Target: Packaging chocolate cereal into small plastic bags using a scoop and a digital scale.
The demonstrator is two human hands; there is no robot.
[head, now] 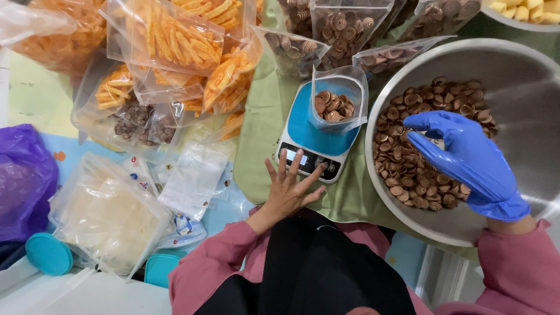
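My left hand [289,189] is bare, fingers spread, resting at the front edge of a small blue-topped kitchen scale [306,143]. An open clear pouch [335,99] partly filled with brown swirl snacks stands on the scale. My right hand [466,154] wears a blue glove and reaches into a large steel bowl [525,76], fingers apart over the pile of brown swirl snacks [408,169]; whether it holds any is hidden.
Filled pouches of swirl snacks [344,26] lie behind the scale. Bags of orange stick snacks [181,41] pile at top left. Empty clear pouches [195,175], a purple bag [23,175] and teal lids [49,254] sit at left. A green cloth [262,122] covers the table.
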